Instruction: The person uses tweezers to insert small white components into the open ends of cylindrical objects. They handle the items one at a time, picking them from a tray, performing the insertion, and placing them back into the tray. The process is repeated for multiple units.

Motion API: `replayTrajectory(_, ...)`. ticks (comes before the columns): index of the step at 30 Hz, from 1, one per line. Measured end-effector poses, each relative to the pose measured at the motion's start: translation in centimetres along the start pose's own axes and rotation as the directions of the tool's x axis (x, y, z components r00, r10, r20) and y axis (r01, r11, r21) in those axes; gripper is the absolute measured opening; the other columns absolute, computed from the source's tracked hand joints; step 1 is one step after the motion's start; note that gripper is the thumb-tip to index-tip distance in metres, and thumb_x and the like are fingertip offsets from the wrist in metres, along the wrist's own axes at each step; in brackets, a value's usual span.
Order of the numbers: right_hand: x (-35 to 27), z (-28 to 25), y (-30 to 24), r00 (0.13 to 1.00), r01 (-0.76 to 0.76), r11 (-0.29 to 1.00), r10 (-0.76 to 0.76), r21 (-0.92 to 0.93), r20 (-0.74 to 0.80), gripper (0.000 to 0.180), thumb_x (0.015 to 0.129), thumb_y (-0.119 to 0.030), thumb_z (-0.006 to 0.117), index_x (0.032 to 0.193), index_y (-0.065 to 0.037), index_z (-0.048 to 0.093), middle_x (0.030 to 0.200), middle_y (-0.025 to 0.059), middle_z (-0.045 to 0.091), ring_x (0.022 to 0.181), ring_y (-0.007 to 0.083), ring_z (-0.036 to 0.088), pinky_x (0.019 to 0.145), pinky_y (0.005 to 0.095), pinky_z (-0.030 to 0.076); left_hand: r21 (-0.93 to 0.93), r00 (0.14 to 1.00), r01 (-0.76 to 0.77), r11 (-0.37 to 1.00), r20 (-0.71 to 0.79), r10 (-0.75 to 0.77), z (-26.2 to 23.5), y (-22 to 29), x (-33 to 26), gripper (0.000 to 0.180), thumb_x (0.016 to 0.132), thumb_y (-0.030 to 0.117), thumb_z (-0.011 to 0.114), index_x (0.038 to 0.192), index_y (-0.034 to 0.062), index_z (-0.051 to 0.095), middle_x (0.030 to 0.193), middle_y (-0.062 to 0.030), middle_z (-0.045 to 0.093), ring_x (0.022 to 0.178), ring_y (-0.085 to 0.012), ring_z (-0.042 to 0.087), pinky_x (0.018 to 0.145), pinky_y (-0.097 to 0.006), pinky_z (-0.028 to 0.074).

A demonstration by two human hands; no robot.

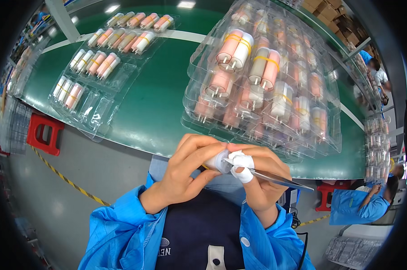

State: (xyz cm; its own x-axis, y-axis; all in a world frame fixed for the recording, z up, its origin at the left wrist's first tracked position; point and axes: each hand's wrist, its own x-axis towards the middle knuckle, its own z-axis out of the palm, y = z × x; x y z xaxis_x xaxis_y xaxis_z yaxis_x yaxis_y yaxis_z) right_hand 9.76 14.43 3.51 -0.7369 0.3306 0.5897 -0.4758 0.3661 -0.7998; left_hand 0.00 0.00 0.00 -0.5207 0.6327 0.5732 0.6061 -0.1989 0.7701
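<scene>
My left hand [183, 168] is closed around a small cylinder [220, 162] with a pale, translucent end, held in front of my body at the table's near edge. Most of that cylinder is hidden behind my fingers. White tape wraps two fingertips of my right hand [267, 167]. That hand grips metal tweezers [282, 181], whose tips touch or nearly touch the cylinder's end face. Just beyond my hands rises a tall stack of clear plastic trays [194, 96], filled with pink, white and grey cylinders [235, 47] paired by yellow rubber bands.
On the green table [154, 90], a clear tray [93, 119] at the left carries rows of banded cylinders [102, 63]. Red stools [46, 134] stand below the table. A person in blue [361, 204] works at the right, near more stacked trays [377, 153].
</scene>
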Motion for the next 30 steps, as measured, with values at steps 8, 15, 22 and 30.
replayTrajectory(8, 1.3, -0.5, -0.4, 0.994, -0.049, 0.997, 0.055, -0.067, 0.097, 0.012, 0.076, 0.004, 0.066, 0.088, 0.004, 0.066, 0.087, 0.0186, 0.067, 0.086, 0.0281, 0.069, 0.071, 0.0322, 0.054, 0.051, 1.0, -0.018, 0.999, 0.004, 0.018, 0.0, 0.0, 0.2, 0.049, 0.066, 0.0, 0.074, 0.114, -0.0004, 0.06, 0.11, -0.0138, 0.058, 0.095, -0.0309, 0.055, 0.08, -0.037, 0.045)
replayTrajectory(15, 1.7, -0.5, -0.6, 0.996, -0.031, 0.999, 0.033, -0.018, 0.088, 0.013, 0.075, 0.002, 0.07, 0.088, 0.003, 0.067, 0.086, 0.0177, 0.067, 0.086, 0.0305, 0.069, 0.071, 0.0343, 0.055, -0.065, 0.999, 0.015, 0.998, 0.034, -0.013, -0.3, 0.1, 0.2, 0.05, 0.07, 0.002, 0.073, 0.118, -0.0009, 0.057, 0.113, -0.0166, 0.057, 0.098, -0.0322, 0.055, 0.083, -0.038, 0.045)
replayTrajectory(22, 0.5, 0.3, -0.9, 0.995, 0.103, 0.994, -0.102, 0.023, -0.021, 0.018, 0.073, -0.001, 0.075, 0.089, 0.003, 0.068, 0.088, 0.0174, 0.068, 0.089, 0.0339, 0.068, 0.074, 0.0382, 0.057, -0.424, 0.998, 0.064, 0.904, 0.028, -0.057, 0.3, -0.9, -0.5, 0.047, 0.082, 0.012, 0.068, 0.124, -0.0012, 0.051, 0.119, -0.019, 0.054, 0.11, -0.0299, 0.052, 0.093, -0.038, 0.042)
replayTrajectory(30, 0.5, 0.5, -1.2, 0.993, 0.119, 0.989, -0.12, -0.09, -0.001, 0.023, 0.069, -0.002, 0.078, 0.089, 0.003, 0.068, 0.088, 0.0168, 0.068, 0.089, 0.0333, 0.069, 0.074, 0.0374, 0.056, -0.523, 0.995, 0.091, 0.848, 0.092, -0.05, 0.5, -1.4, -0.7, 0.047, 0.085, 0.009, 0.063, 0.128, -0.0007, 0.046, 0.126, -0.0195, 0.048, 0.118, -0.0279, 0.049, 0.098, -0.038, 0.04)
